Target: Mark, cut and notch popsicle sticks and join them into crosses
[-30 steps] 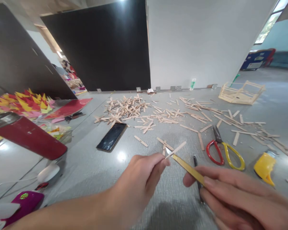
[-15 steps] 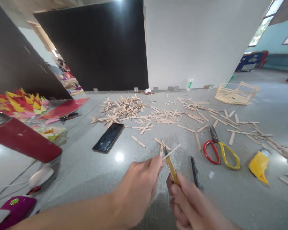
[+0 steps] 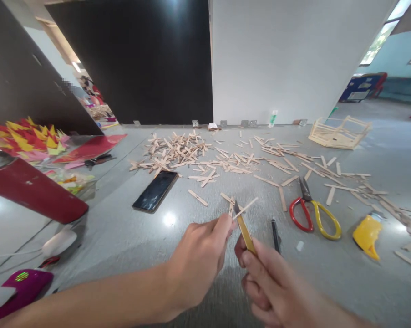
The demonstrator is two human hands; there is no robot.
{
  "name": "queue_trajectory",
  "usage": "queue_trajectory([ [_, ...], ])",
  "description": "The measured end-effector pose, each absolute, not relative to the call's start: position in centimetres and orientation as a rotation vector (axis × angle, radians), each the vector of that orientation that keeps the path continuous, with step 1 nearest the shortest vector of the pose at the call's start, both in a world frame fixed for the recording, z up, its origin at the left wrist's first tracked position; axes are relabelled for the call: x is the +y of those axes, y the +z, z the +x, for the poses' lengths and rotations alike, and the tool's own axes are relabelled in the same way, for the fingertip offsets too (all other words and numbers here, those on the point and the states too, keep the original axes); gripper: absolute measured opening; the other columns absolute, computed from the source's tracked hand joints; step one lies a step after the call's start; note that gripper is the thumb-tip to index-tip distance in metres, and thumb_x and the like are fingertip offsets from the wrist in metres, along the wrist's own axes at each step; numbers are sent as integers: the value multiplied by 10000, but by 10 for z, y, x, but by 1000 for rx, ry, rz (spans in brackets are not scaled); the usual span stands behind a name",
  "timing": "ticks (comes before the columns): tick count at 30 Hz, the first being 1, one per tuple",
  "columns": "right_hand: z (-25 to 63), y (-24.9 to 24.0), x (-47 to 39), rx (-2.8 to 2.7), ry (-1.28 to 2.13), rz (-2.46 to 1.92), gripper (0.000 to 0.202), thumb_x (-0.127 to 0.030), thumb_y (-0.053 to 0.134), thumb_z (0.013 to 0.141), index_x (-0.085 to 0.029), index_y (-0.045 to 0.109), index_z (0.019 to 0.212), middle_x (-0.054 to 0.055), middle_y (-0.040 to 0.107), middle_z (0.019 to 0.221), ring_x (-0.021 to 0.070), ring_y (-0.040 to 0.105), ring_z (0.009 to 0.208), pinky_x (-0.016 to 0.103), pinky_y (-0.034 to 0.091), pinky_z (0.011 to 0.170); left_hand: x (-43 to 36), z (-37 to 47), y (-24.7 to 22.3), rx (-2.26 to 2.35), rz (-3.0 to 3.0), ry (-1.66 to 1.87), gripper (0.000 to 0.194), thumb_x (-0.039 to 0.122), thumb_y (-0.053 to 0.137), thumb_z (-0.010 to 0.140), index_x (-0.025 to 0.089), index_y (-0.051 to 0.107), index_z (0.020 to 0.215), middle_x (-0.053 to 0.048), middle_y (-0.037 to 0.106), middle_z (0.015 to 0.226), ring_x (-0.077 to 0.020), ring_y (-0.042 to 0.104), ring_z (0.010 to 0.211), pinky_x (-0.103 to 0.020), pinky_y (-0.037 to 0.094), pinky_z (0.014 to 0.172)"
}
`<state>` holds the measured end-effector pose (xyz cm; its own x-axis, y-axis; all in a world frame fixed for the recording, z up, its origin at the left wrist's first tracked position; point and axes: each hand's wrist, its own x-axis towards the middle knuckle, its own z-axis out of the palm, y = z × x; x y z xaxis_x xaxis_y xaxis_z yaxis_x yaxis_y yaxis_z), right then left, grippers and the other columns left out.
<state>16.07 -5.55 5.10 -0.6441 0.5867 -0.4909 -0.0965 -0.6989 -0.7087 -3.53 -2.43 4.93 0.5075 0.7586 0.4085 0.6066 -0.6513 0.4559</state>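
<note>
My left hand (image 3: 201, 259) pinches a thin wooden stick (image 3: 251, 203) between thumb and fingers, its free end slanting up to the right. My right hand (image 3: 270, 278) is wrapped round the golden-yellow handle of a craft knife (image 3: 246, 234). The knife's dark blade lies against the stick, just beyond my left fingertips. Behind them, crossed wooden craft sticks (image 3: 226, 197) rest on the table, partly hidden by the hand and blade. A single craft stick (image 3: 197, 197) lies further left. To the right of the knife is a black pen (image 3: 275, 234).
Scissors (image 3: 306, 200) with red and yellow handles and a yellow cutter (image 3: 367, 234) lie right. A phone (image 3: 155, 191) sits left, before a pile of craft sticks (image 3: 178, 152). A red flask (image 3: 38, 189) lies far left. A stick frame (image 3: 340, 133) stands back right.
Both hands sit slightly higher in the picture, as the view has shifted a little. The grips on the stick and craft knife look the same.
</note>
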Motion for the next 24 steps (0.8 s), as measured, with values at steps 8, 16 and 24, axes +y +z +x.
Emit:
queue_trajectory([
  [8,195,78,-31,-1223,2435,-1105,450,-700,577,978,-271,448,1016,-115,377,673,48,245,510,143,189,435,-25,-36,54,1150,2484,874,257,10,352,915,254,344,833,94,306,621,-122,213,497,-269,218,497],
  [16,174,58,-33,-1132,2460,-1094,449,-712,559,982,-293,397,970,-141,294,617,48,137,453,128,155,373,-22,-38,55,1323,2382,674,280,-16,384,840,253,337,778,94,295,594,-121,253,487,-275,181,499],
  [24,170,52,-38,-1079,2400,-1217,565,-796,621,879,-293,387,982,-142,346,628,44,195,475,135,181,402,-20,-32,56,1354,2312,560,288,-50,405,784,237,399,779,78,422,604,-129,338,501,-263,231,516],
])
